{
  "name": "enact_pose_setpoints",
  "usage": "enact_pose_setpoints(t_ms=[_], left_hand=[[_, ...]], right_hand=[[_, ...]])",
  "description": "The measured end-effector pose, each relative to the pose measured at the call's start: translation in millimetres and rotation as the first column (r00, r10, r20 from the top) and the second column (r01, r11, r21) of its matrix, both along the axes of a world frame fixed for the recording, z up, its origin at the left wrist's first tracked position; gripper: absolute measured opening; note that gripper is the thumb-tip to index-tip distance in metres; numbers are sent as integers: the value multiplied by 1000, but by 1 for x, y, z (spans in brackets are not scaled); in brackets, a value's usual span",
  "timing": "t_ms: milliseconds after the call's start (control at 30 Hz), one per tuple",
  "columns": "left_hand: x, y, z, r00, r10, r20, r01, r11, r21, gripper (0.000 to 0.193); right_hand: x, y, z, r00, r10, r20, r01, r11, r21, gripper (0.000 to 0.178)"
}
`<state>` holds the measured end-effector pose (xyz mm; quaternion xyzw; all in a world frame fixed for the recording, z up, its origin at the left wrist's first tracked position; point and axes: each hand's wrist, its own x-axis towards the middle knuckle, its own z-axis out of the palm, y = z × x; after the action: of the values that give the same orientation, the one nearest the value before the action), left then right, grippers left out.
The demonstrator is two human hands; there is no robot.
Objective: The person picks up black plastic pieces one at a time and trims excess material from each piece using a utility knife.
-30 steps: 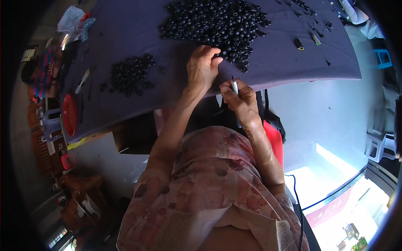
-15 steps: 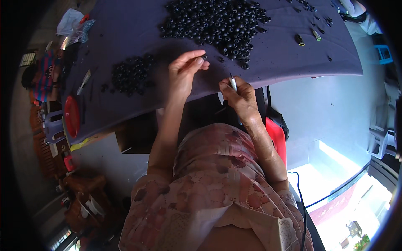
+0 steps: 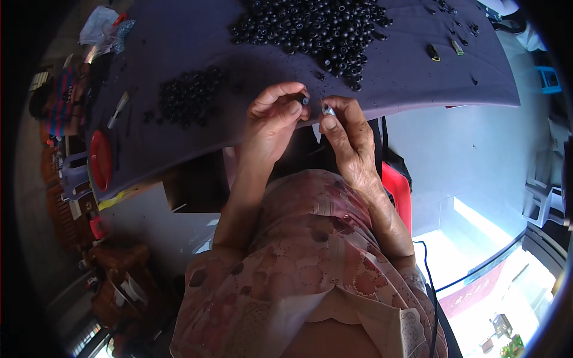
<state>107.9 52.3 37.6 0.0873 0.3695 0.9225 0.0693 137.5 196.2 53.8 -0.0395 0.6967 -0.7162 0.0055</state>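
My left hand pinches a small black ring-like part between thumb and fingers, its hollow end facing right. Just beside it, my right hand is closed on a slim white-handled pointed tool; most of the tool is hidden by the fingers. The two hands are close together over the near edge of the table, and a narrow gap shows between part and tool. Beyond them spreads a large heap of similar black parts. A smaller heap of black parts lies to the left.
A purple-grey cloth covers the table. On its left are a brush, a red dish and clear plastic bags. Two short tubes with yellowish rims lie at right. A red stool stands by my right side.
My hands have come together: the left moved right and slightly nearer, while the right rose and turned its tool toward the black part. The view has shifted slightly.
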Motion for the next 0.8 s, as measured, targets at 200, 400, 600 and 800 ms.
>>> enact_pose_setpoints(t_ms=[200, 400, 600, 800], left_hand=[[8, 4, 9, 997, 66, -27, -71, 956, -286, 25], [13, 0, -2, 996, 84, 11, -73, 926, -371, 25], [14, 8, 2, 983, 38, 181, -29, 998, -51, 22], [20, 9, -1, 984, 94, 150, -88, 995, -48, 29]], right_hand=[[0, -5, 8, 1000, 9, -11, -10, 995, -103, 18], [6, -9, -1, 996, -69, 61, 72, 997, -40, 13], [5, -16, -12, 993, -115, 24, 117, 984, -138, 8], [5, -15, -12, 996, -90, -6, 89, 990, -109, 9]])
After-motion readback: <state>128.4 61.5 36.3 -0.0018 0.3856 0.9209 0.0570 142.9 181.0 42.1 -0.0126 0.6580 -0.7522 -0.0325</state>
